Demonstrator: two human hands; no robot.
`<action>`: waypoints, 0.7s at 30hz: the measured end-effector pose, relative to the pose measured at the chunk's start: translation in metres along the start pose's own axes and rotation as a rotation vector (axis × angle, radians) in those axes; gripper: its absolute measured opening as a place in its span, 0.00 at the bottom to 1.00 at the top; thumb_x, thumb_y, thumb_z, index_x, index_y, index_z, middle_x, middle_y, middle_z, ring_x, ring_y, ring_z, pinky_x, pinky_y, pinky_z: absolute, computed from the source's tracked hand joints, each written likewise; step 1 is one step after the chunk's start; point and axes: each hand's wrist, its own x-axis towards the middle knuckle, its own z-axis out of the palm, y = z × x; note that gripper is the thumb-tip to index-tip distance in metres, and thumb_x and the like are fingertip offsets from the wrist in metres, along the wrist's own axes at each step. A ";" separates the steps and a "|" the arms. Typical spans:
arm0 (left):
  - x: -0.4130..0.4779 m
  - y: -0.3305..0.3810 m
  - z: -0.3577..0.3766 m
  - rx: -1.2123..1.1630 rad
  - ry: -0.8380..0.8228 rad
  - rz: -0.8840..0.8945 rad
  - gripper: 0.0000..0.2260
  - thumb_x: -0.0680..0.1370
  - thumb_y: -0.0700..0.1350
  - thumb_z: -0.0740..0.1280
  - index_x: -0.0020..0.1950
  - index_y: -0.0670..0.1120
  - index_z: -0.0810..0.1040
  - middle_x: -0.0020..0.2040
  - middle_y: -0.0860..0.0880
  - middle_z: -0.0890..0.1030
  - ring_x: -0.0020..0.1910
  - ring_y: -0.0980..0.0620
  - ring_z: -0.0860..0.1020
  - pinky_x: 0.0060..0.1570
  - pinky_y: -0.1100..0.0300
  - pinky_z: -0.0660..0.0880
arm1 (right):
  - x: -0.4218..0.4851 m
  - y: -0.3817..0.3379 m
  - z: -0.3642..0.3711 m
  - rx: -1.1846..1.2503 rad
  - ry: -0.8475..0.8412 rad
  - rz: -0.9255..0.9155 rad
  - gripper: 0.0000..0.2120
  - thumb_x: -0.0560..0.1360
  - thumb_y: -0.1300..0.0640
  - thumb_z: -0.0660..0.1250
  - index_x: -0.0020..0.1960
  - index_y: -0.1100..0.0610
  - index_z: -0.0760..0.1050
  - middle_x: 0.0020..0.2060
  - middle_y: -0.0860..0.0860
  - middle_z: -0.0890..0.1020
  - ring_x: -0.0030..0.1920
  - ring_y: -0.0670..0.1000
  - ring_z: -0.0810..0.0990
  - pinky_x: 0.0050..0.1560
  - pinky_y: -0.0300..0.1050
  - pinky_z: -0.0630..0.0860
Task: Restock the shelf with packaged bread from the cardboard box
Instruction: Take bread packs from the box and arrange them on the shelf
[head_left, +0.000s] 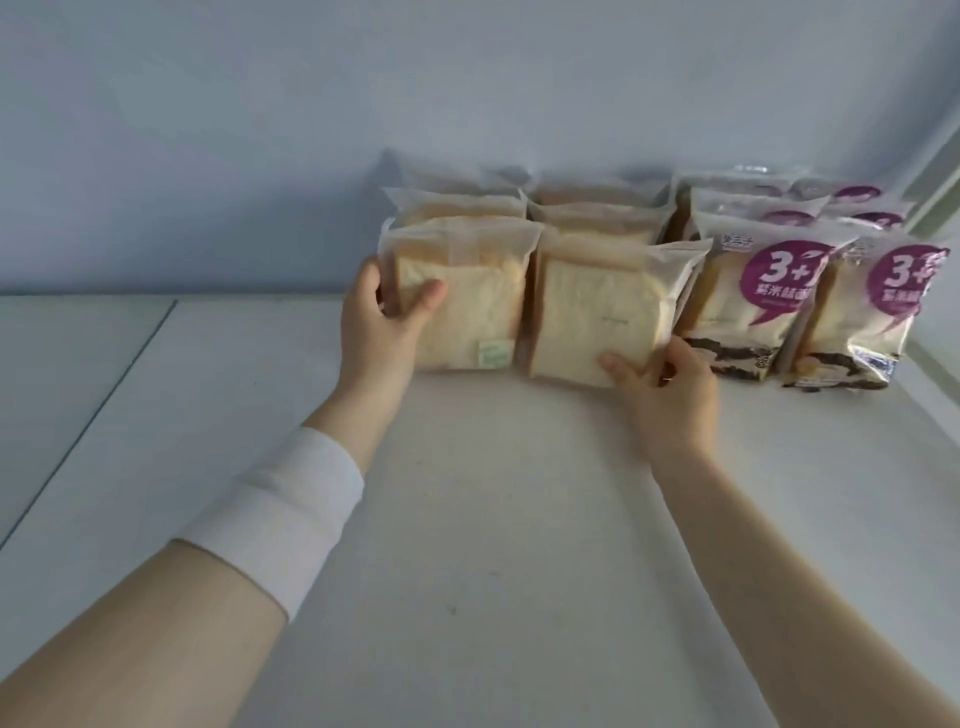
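left grip (385, 318) — holds left bread pack (470, 306) | right grip (670, 389) — holds middle bread pack (592, 306)

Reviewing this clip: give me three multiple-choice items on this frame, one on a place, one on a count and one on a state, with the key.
1. Where do the purple-label packs stand relative to the plain packs?
A. To their left
B. On top of them
C. To their right

2. How many packs form the front row on the shelf?
A. Two
B. Four
C. Six

3. What is the left hand doing?
A. Gripping the leftmost plain pack at its edge
B. Hanging idle
C. Pressing flat on the shelf

Key: 1 C, purple labels fill the two right columns. 2 B, two plain and two purple-label fronts. 3 A, thumb on its front, hand wrapped round its left edge.
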 end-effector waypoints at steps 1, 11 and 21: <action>0.003 -0.003 0.005 0.015 0.032 -0.002 0.17 0.62 0.60 0.69 0.43 0.54 0.71 0.47 0.44 0.78 0.45 0.51 0.75 0.48 0.56 0.73 | 0.002 0.000 0.003 0.010 0.044 -0.009 0.16 0.65 0.57 0.76 0.44 0.54 0.69 0.39 0.49 0.72 0.38 0.48 0.70 0.38 0.31 0.68; -0.005 -0.003 0.024 0.093 0.035 0.066 0.34 0.73 0.52 0.67 0.72 0.38 0.60 0.70 0.39 0.67 0.70 0.43 0.66 0.70 0.47 0.62 | -0.006 -0.003 0.010 -0.207 0.155 -0.070 0.25 0.70 0.54 0.72 0.64 0.57 0.70 0.59 0.55 0.74 0.61 0.56 0.70 0.64 0.48 0.67; -0.123 0.046 -0.015 0.899 -0.329 0.601 0.25 0.75 0.51 0.65 0.69 0.43 0.65 0.67 0.41 0.68 0.66 0.40 0.65 0.64 0.50 0.62 | -0.131 -0.005 -0.091 -0.918 -0.031 -0.129 0.27 0.76 0.51 0.63 0.72 0.54 0.59 0.72 0.54 0.61 0.74 0.57 0.53 0.72 0.54 0.57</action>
